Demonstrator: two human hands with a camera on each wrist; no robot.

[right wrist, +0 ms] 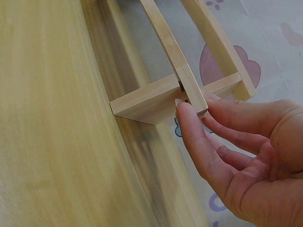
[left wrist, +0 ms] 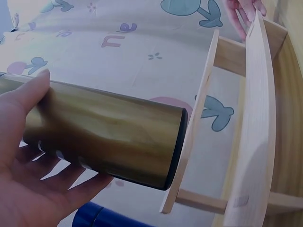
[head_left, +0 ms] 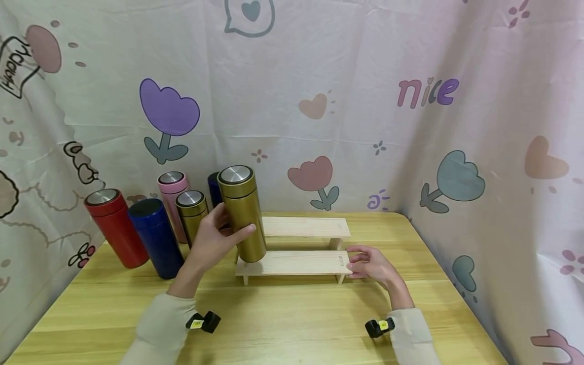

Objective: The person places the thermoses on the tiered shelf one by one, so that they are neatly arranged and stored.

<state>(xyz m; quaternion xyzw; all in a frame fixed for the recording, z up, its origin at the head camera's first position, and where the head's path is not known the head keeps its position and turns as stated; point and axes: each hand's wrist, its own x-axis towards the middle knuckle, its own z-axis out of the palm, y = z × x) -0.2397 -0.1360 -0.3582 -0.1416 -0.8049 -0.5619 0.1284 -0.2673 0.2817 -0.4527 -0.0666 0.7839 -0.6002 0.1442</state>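
My left hand (head_left: 212, 242) grips a gold thermos flask (head_left: 245, 218) with a steel-topped lid, fingers and thumb round its body. The flask is nearly upright over the left end of a two-tier wooden step rack (head_left: 296, 263). In the left wrist view the flask's dark base (left wrist: 176, 149) overlaps the upper board; whether they touch I cannot tell. At the rack's other end, my right hand (head_left: 371, 264) pinches the lower board's end between thumb and fingers. The right wrist view shows that board end (right wrist: 194, 94) between the thumb and fingertips.
Left of the rack stand several more flasks: red (head_left: 119, 230), blue (head_left: 157, 241), pink (head_left: 172, 190) and a shorter gold one (head_left: 191, 213). A dark blue flask (head_left: 213, 188) is partly hidden behind the held one. A patterned curtain (head_left: 356, 126) hangs behind the wooden table (head_left: 292, 319).
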